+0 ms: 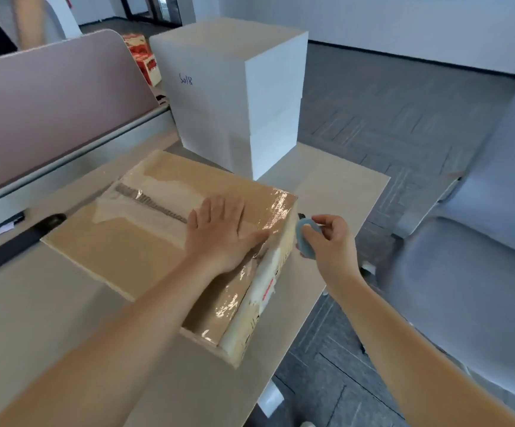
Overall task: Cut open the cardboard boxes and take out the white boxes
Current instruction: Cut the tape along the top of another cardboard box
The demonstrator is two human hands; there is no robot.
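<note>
Cardboard box [145,241] sits sealed near the desk's [43,318] right edge, white boxes [219,97] stacked at the far corner. Left hand [219,232] presses flat, fingers straight, on the lid. Right hand [330,238] grips a blue cutter [305,237] at the box's right side. Best: slit tape shallowly, blade clear of the bracing hand.

Two bare forearms, sleeveless to the frame's edge, and two bare hands [216,232] without rings or watch.

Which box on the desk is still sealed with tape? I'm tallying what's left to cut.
The brown cardboard box under the left hand, wrapped in glossy clear tape. The stacked white boxes behind it are plain, with no tape visible.
</note>
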